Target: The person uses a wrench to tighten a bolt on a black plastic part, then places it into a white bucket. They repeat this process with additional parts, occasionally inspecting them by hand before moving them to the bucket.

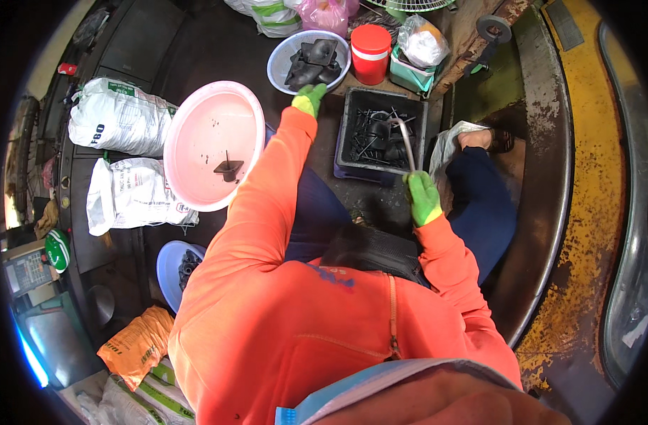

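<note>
My left hand (308, 100), in a green and yellow glove, reaches out to the near rim of a pale blue basin (274, 71). Its fingers point forward beside the black moulded parts (314, 65) heaped there; I see nothing held in them. In the same kind of glove, my right hand (423, 197) is closed around a slim, pale metal tool with a curved end (407, 142). The tool's bend hangs over a black crate (348, 142) holding several thin black pieces (372, 138). Left of my left arm, a pink basin (196, 120) contains a black square-based part with a thin stem (228, 167).
White sacks (122, 117) lie at the left. Behind the crate stand a red lidded bucket (371, 55) and a green container (411, 74) topped with a plastic bag. A blue basin (169, 273) sits by my left side. A rusty yellow metal wall (586, 248) curves along the right.
</note>
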Available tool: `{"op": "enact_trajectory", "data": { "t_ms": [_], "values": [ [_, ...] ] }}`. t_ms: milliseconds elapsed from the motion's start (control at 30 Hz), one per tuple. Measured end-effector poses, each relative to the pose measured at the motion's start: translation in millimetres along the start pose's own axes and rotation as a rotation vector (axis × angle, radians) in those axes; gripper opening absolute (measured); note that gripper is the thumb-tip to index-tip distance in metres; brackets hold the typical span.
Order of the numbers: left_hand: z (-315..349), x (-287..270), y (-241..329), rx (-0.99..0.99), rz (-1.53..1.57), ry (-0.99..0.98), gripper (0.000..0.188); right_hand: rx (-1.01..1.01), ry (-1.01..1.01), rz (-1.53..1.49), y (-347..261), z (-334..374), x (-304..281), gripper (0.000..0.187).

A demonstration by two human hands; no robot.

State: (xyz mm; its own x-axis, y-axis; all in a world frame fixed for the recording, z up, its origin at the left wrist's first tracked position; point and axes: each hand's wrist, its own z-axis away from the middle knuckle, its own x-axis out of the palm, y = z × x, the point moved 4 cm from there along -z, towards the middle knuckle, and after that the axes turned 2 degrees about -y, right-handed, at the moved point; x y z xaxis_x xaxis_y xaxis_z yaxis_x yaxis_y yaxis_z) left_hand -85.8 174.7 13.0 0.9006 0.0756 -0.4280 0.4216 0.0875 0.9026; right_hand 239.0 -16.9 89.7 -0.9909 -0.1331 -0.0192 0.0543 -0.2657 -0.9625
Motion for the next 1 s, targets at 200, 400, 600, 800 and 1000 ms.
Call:
{"op": "enact_trajectory", "data": {
  "t_ms": [200, 400, 600, 800, 1000],
  "values": [
    [144.5, 109.4, 86.4, -0.293, 1.369, -0.775, 0.04, -0.241, -0.069, 0.554, -15.3, 0.4, 35.0, 0.024],
    [160.7, 104.6, 31.9, -0.563, 1.516, -0.324, 0.027, -0.76, -0.011, 0.886, -98.6, 67.2, -0.5, 0.035],
    [112.4, 96.0, -97.8, -0.213, 0.986, -0.429, 0.03, -0.989, 1.205, 1.27, -257.9, 295.5, -95.5, 0.036],
    [95.2, 132.9, -96.5, -0.187, 0.913, -0.442, 0.029, -0.959, 1.811, 0.876, -288.8, 406.1, -120.0, 0.035],
    [125.0, 118.0, -35.5, -0.723, 1.242, -0.305, 0.026, -0.993, 1.431, 0.105, -275.5, 383.1, -158.1, 0.042]
  ]
}}
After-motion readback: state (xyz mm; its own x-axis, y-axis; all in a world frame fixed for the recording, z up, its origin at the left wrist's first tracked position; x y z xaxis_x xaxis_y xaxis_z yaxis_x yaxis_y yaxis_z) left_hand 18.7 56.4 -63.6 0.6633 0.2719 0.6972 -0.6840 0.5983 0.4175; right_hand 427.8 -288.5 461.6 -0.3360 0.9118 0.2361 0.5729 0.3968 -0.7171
